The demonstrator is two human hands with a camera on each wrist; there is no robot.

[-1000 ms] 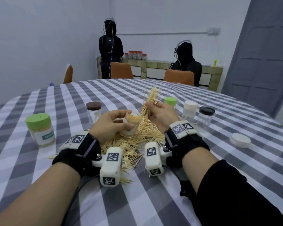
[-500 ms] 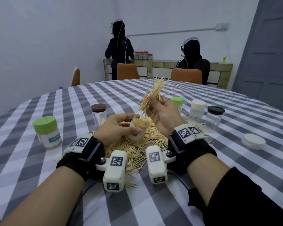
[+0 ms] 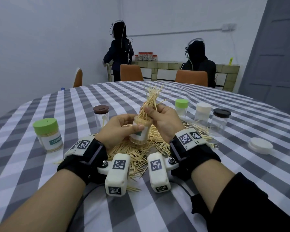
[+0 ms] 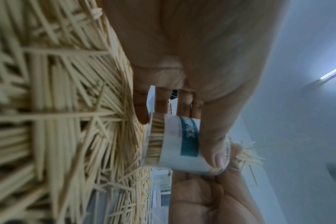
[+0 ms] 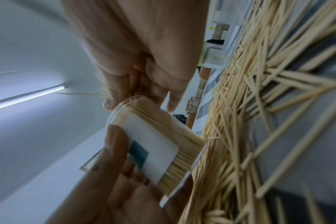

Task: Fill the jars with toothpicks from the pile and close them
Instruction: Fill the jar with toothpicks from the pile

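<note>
Left hand (image 3: 119,129) grips open labelled toothpick jar (image 3: 139,133), packed full, over the toothpick pile (image 3: 141,153) on the checked table (image 3: 74,108); right hand (image 3: 164,121), just right of it, pinches a toothpick bundle (image 3: 151,101), lower ends at jar mouth.

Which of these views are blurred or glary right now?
Head view: sharp, evenly lit, table edge bowed by the wide lens. Left wrist view: nearest toothpicks badly out of focus, jar label readable. Right wrist view: jar fairly clear, near toothpicks soft, ceiling light strip glaring.
</note>
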